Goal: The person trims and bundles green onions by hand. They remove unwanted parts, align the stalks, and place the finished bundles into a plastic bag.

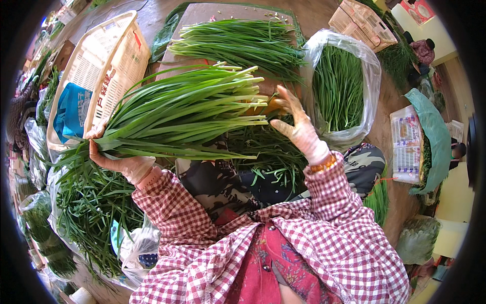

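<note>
My left hand (117, 161), in a thin clear glove, grips the leafy end of a large bunch of garlic chives (182, 110). The pale cut stems of the bunch point right, towards my right hand (298, 121). That hand is gloved too, with fingers spread and nothing held, just right of the stem ends. Beyond the bunch, a pile of chives (239, 45) lies on a low board (212, 11). To the right of the pile, a clear plastic bag (370, 76) stands filled with upright chives. Loose green leaves (273, 152) lie over my lap.
A cream plastic crate (72, 57) with a blue bag (72, 110) inside stands at the left. Below it is a heap of loose greens (91, 209). A white basket (404, 144) under a green cloth stands at the right. Another crate (360, 24) is at the upper right.
</note>
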The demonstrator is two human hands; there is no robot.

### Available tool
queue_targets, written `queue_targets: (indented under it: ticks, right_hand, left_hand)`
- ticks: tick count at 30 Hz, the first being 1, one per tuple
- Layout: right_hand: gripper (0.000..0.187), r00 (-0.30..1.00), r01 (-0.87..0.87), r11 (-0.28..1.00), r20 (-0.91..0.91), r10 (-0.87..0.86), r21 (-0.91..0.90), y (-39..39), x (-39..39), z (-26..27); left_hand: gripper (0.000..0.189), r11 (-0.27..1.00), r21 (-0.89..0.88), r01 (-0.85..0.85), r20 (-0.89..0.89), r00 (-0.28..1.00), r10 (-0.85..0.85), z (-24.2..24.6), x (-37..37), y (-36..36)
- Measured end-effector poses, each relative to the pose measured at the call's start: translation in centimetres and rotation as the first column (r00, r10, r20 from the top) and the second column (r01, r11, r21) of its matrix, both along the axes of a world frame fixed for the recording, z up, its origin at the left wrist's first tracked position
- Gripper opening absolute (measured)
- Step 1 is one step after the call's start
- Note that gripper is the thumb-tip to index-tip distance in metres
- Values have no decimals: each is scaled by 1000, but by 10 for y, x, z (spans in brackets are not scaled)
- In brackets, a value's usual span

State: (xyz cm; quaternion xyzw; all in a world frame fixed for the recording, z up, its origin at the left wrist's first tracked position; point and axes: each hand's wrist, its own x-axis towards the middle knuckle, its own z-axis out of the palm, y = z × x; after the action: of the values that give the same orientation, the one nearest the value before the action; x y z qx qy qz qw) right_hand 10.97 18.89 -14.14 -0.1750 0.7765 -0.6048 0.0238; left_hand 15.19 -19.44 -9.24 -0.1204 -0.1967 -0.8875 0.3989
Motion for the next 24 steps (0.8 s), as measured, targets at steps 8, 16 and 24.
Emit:
queue_targets:
  ticks: [8, 16, 24]
  right_hand:
    - [32, 879, -6, 837, 397, 265, -547, -36, -6, 29]
    - [22, 996, 62, 918, 89, -29, -392, -57, -5, 39]
    - [11, 959, 237, 882, -46, -279, -408, -34, -10, 52]
  left_hand:
    - [21, 996, -81, -20, -7, 1000, 19, -1, 4, -1]
    - [18, 991, -78, -108, 2, 994, 109, 11, 1, 11]
    - [16, 1000, -5, -11, -87, 996, 11, 9, 1, 2]
